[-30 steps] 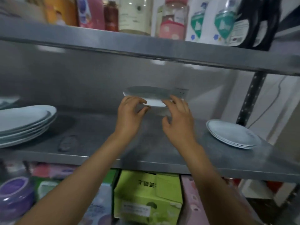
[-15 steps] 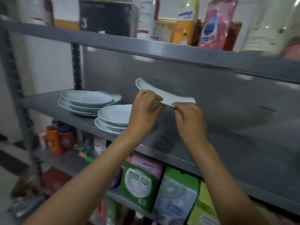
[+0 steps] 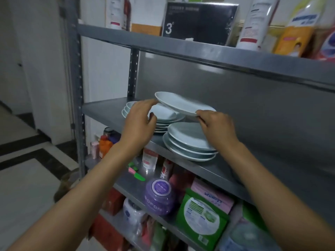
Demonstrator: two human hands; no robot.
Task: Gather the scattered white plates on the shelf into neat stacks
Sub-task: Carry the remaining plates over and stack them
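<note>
White plate (image 3: 183,105) between both hands' fingers (image 3: 200,113)

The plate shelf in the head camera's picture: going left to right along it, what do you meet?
Rear stack → left hand → held plate → right hand, with the front stack below the plate's right half.
</note>
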